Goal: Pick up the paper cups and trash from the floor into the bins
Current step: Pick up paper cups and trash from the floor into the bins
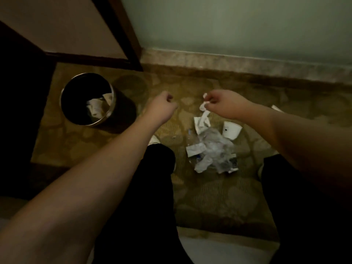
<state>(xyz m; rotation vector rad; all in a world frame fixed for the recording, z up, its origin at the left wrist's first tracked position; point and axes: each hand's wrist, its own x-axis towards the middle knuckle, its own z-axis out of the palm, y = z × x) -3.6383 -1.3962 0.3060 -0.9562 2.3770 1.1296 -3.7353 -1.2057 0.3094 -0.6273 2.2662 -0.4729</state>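
while both bare arms reach out over the patterned carpet (209,197), the right hand (223,104) pinches a crumpled scrap of white paper (203,106) between its curled fingertips, holding it in the air above the litter. the left hand (162,106) hangs with its fingers curled into a loose fist and nothing visible inside it, level with the right hand and a little apart from it.

below the right hand a pile of trash (211,149) lies on the carpet: torn white paper, crinkled clear plastic and some small dark bits, all bunched together. a white paper cup (231,130) lies tipped on its side at the pile's upper right edge, touching the plastic. another white scrap (277,108) shows just past the right forearm, mostly hidden by it.

to the left stands a round dark bin (88,100) with a shiny rim, upright on the carpet, well apart from the pile. inside it lies some white paper (97,106) against the right side of the wall.

the person's legs in dark trousers (144,197) frame the pile on either side. a pale stone skirting (247,63) runs along the foot of a greenish wall (238,21), and a dark wooden frame (122,29) slants down behind the bin.
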